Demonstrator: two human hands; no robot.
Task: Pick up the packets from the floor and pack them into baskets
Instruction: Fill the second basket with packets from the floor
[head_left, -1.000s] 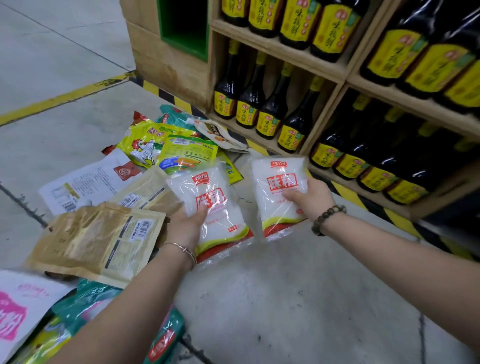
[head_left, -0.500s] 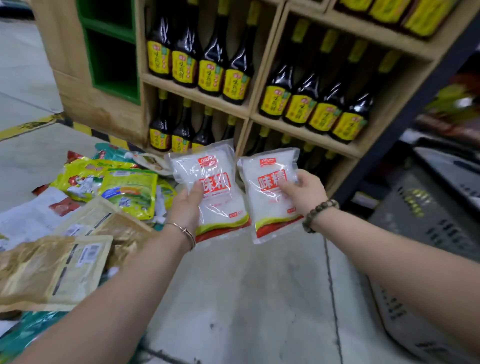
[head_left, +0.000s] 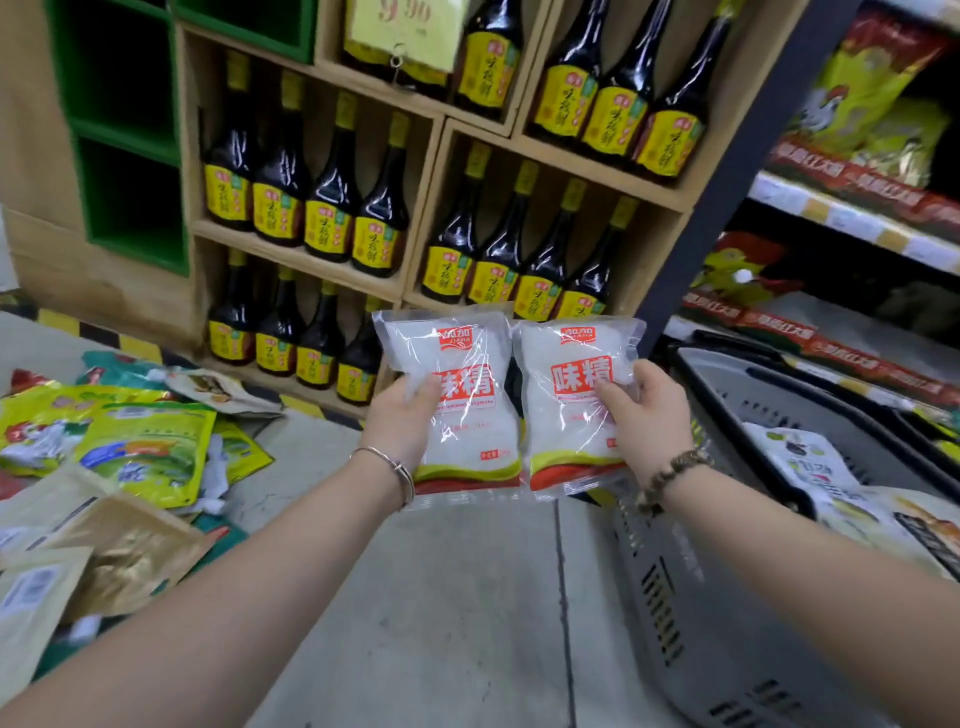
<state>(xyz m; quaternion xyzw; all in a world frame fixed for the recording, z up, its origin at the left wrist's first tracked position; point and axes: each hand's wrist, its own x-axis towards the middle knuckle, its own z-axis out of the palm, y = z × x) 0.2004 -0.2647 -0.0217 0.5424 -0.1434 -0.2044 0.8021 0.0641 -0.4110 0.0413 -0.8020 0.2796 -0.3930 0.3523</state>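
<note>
Beside slotted basket (head_left: 691, 623), glossy pillowy packets (head_left: 467, 415)

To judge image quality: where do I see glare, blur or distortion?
Head view: glare streaks on the left packet, right packet and dark bottles; head view, right side: grey basket and right-hand shelf blurred; edges bend from the wide lens.

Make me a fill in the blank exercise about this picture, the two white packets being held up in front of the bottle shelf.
1. The left hand grips the left white packet and the right hand grips the right white packet; their large lettering is ___.
2. The grey basket stands to the person's ___.
3. The dark bottles behind have ___ labels.
4. Loose packets lie on the ___.
Missing words: red, right, yellow, floor.
</note>
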